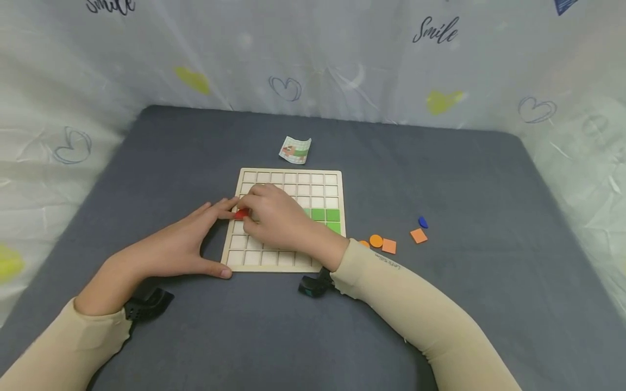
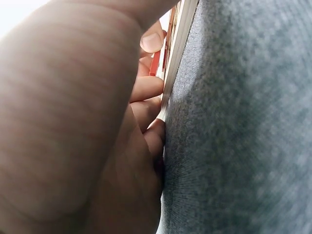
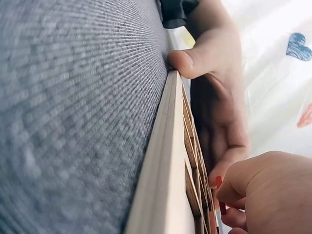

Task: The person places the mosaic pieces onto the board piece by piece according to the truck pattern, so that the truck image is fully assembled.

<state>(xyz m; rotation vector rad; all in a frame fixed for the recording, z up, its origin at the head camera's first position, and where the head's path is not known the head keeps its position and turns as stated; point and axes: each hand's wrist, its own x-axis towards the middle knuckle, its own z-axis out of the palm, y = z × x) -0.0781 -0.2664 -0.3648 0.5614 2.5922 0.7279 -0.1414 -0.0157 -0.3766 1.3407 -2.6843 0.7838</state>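
Only head view shows green tiles (image 1: 332,215) — right hand (image 1: 274,216) pinches red tile (image 2: 155,64).

Dark grey table (image 1: 489,184), pale backdrop sheet (image 1: 313,32), printed yellow hearts (image 1: 442,101), "Smile" lettering (image 1: 436,32)

Board (image 1: 304,190) — smooth, matt wood

Thin red piece (image 1: 240,214) near the left edge of a flat-lying pale wooden grid board (image 1: 317,178)
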